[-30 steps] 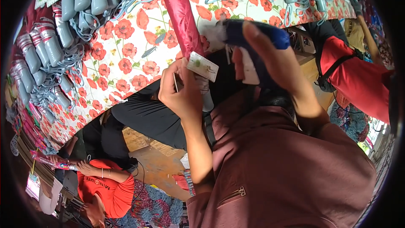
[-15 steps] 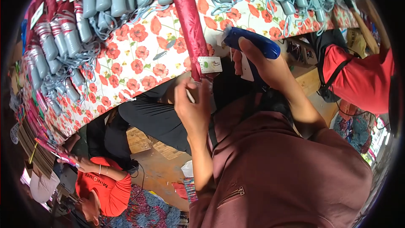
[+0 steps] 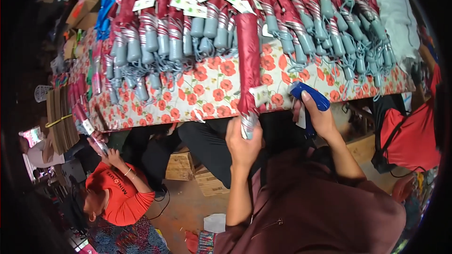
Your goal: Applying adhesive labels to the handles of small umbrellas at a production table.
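A folded dark red umbrella [image 3: 248, 61] points away from me across the table's near edge. My left hand [image 3: 242, 146] is closed round its handle end, hiding most of the grip. A small white tag [image 3: 260, 94] hangs near the handle, blurred. To the right, my right hand [image 3: 320, 120] grips a blue tagging gun [image 3: 313, 95], its nose turned left and apart from the umbrella. Something pale, perhaps tags, shows under the gun beside my fingers.
Rows of dark red umbrellas with grey handles [image 3: 176, 47] lie along the flowered tablecloth [image 3: 219, 77], several bearing white tags. At lower left, a person in an orange-red shirt [image 3: 117, 190] handles another wrapped item. Another red-clothed person [image 3: 407, 131] is at right. Wooden boxes [image 3: 180, 165] stand below.
My left hand has closed round the umbrella's handle end. The tagging gun has drawn away from the umbrella to the right. The view has shifted, showing more of the table.
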Demonstrator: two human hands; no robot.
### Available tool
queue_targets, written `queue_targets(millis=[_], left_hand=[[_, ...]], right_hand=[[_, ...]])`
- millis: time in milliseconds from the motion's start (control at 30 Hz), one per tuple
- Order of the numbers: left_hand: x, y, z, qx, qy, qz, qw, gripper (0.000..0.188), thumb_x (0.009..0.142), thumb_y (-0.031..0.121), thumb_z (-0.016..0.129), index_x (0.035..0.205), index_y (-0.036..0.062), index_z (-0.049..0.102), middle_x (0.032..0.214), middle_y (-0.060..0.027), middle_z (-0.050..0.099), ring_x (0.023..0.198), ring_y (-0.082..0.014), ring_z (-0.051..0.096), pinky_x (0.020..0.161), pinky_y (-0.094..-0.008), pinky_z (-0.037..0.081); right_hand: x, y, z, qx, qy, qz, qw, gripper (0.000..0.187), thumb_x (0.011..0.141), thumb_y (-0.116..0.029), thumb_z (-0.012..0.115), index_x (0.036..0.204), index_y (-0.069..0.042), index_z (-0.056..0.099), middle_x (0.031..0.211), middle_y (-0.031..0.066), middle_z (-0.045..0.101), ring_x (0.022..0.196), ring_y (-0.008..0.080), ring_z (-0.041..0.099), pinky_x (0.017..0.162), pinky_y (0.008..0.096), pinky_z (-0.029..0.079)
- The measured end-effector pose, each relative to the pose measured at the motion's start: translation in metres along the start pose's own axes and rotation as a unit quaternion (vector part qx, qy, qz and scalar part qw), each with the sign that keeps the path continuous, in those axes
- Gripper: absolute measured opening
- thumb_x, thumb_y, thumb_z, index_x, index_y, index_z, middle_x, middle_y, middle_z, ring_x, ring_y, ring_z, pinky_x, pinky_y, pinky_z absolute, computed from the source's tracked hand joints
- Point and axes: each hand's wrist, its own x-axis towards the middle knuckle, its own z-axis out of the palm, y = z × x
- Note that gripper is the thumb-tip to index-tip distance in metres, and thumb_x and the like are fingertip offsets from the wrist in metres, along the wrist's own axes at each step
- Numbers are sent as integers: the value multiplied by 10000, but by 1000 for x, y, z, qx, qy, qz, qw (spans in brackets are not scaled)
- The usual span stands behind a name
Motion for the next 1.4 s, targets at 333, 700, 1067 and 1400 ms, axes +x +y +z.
queue_targets(millis=[333, 700, 1067, 1400], left_hand=[[206, 16, -118, 209, 218, 141, 943, 442, 908, 222, 737, 1209, -86, 642, 1017, -239, 686, 914, -414, 641, 879, -484, 520], [111, -32, -79, -559, 32, -285, 778, 327, 968, -33, 555, 1289, -94, 544, 1247, -256, 668, 1029, -300, 701, 912, -335, 596], [12, 11, -63, -407, 75, -248, 876, 262, 1013, 19, 604, 1241, -107, 588, 1036, -220, 703, 860, -247, 710, 850, -363, 649], [-2, 49, -65, -332, 84, -192, 920, 174, 992, 26, 681, 1111, -102, 682, 916, -101, 677, 611, -145, 587, 603, -241, 547]], right_hand=[[-12, 5, -1, -2, -5, 81, 997, 323, 1082, -263, 548, 1099, 17, 709, 781, 55, 677, 649, 153, 644, 632, 262, 529], [-8, 3, 17, -29, -17, 36, 999, 326, 1072, -266, 562, 992, 11, 713, 756, 55, 673, 633, 141, 624, 633, 253, 519], [-12, 1, 35, -56, -130, -3, 990, 202, 1034, -159, 623, 1106, 6, 713, 826, 46, 680, 681, 134, 619, 651, 259, 511], [-36, -28, 48, -94, -224, -132, 961, 137, 1006, -74, 644, 1108, -7, 704, 870, 41, 691, 731, 135, 570, 680, 269, 473]])
